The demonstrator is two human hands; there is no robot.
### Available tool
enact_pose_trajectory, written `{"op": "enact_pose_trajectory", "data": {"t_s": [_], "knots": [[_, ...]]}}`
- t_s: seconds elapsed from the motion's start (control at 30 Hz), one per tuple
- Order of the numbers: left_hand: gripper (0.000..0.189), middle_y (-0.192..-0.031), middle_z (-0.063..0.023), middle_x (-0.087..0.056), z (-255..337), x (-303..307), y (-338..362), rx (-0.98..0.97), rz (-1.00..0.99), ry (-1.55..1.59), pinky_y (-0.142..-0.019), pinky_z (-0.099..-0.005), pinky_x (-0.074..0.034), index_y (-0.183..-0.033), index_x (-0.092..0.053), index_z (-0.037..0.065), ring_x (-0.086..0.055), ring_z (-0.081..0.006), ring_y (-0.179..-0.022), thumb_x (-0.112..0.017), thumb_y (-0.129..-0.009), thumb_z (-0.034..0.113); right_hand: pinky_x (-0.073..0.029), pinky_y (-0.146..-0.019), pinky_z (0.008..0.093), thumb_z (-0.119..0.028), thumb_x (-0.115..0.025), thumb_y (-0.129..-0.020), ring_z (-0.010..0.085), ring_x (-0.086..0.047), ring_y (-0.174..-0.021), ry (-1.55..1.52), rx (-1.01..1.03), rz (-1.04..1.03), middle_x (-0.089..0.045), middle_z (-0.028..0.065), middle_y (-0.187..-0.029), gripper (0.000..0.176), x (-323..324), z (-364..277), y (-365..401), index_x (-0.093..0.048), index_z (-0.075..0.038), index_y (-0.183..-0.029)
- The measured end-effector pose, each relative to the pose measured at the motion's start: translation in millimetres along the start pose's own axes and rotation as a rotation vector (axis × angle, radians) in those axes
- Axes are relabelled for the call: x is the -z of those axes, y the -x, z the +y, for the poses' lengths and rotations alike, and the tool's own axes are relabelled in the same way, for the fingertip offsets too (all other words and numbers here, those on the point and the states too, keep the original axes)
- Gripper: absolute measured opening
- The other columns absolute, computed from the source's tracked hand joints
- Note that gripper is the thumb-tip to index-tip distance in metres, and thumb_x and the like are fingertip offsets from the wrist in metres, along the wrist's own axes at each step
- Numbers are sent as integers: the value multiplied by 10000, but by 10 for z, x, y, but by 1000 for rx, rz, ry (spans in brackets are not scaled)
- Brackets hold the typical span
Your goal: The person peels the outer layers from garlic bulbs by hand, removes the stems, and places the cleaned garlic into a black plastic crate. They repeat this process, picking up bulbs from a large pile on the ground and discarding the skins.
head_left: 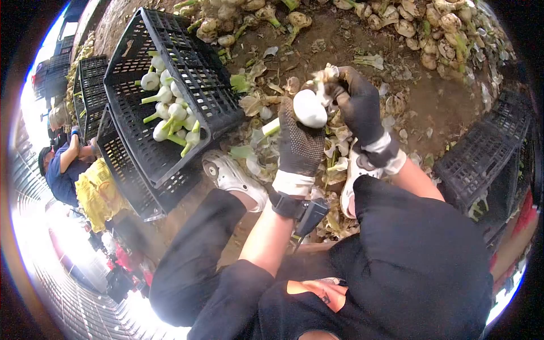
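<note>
A white garlic bulb rests in my left hand, whose gloved fingers wrap round it from below. Its cut green-white stem pokes out to the left of that hand. My right hand, in a dark dirty glove, is at the bulb's right side, its fingers pinched on a strip of dry outer skin and roots. Peeled skins lie on the ground under both hands. Left of them, a black plastic crate holds several cleaned garlic bulbs with trimmed stems.
Heaps of unpeeled garlic lie on the soil at the top. Another black crate stands at the right. More crates line the left, where a person in blue sits near a yellow sack. My shoes flank the skins.
</note>
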State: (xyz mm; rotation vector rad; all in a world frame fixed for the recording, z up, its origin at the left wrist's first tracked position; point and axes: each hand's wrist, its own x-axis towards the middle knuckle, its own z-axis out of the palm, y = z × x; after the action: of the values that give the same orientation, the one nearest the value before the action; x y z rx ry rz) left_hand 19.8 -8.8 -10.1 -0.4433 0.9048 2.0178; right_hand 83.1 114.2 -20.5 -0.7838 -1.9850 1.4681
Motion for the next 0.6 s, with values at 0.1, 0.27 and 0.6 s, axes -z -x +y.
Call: {"op": "enact_pose_trajectory", "data": {"t_s": [0.1,0.27,0.6], "knots": [[503,-1238,-126,-588,95,-103,10,-38,-1,80,-1020,-374,-467,-1330,-467,61,-553,-254,-1169,-442,-1005,445,-514,-805,418,-32,-519,-743,338,-652,-857,156,112,12,-663,173,-928,309,42,435,-34,-648,-79,-1019],[370,-1176,-122,-611,612,-314,19,-161,-128,193,-1025,-459,-468,-1231,-544,118,-589,-295,-1102,-513,-985,393,-448,-922,507,-124,-644,-711,381,-596,-962,600,561,-576,-651,174,-972,449,36,730,-136,-638,-95,-1159],[707,-1402,-179,-463,1867,-69,180,-606,-55,378,-1125,-450,-375,-1362,-411,-50,-439,-309,-1309,-507,-950,516,-515,-744,472,-62,-569,-778,383,-630,-860,1021,383,-435,-635,229,-970,257,-607,641,-1515,-615,6,-1022]]}}
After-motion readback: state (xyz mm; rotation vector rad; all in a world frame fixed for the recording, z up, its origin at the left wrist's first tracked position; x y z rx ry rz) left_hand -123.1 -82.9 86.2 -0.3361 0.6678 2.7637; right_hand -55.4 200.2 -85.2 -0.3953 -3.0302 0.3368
